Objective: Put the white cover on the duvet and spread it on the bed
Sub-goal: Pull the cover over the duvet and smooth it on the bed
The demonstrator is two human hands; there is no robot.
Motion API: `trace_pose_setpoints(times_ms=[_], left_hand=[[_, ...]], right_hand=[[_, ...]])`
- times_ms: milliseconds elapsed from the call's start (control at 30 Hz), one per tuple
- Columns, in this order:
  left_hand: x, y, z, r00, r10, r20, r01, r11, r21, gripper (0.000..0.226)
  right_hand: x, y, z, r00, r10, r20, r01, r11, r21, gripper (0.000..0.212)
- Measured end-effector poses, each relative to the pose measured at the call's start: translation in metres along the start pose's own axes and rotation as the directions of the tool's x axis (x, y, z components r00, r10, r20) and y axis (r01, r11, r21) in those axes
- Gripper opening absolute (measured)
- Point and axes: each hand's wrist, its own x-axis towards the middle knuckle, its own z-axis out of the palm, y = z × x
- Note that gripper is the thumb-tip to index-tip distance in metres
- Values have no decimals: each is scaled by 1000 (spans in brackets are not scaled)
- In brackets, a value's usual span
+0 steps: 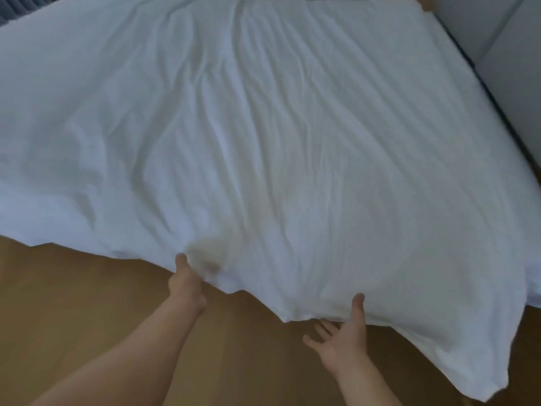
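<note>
White covered duvet (263, 142) lies wrinkled across the bed (468, 83). I judge this the spreading step. My left hand (187, 281) pinches the near hem; my right hand (341, 335) is spread-fingered under it (thumb on top). Next I'd grip and tug evenly.

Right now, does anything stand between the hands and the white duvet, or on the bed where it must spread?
Nothing visible does. The left hand grips the near edge of the crumpled white fabric duvet; the right hand is open at that edge, thumb touching it. Nothing lies on top.
</note>
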Motion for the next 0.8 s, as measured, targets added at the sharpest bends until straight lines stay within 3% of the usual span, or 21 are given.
trace_pose_setpoints(times_ms=[100,200,300,400,500,567,667,733,800], left_hand=[[38,26,-21,998,38,-52,-41,998,-54,51],[79,55,-45,995,-45,-87,29,984,-175,70],[126,90,-67,994,-103,29,107,931,-348,77],[157,135,-79,995,-35,96,72,909,-411,61],[175,143,-92,994,-58,-97,40,983,-178,50],[181,126,-112,965,-147,-219,114,981,-160,55],[191,112,-135,982,-125,-142,124,992,-21,51],[189,129,-135,982,-169,-87,164,984,-63,48],[192,148,-135,983,-165,82,179,965,-193,44]], right_hand=[[15,31,32,999,7,-42,-5,999,41,102],[31,69,71,995,30,-92,-21,995,101,108],[41,99,112,999,2,-53,11,969,247,97],[41,115,155,983,-186,-14,177,908,379,71],[35,142,165,919,-288,-269,351,908,228,52],[36,161,152,836,-320,-445,401,911,98,50],[30,172,160,761,-241,-603,384,916,118,61],[15,176,176,804,-244,-542,398,898,186,68],[9,195,196,912,-294,-285,374,882,288,66]])
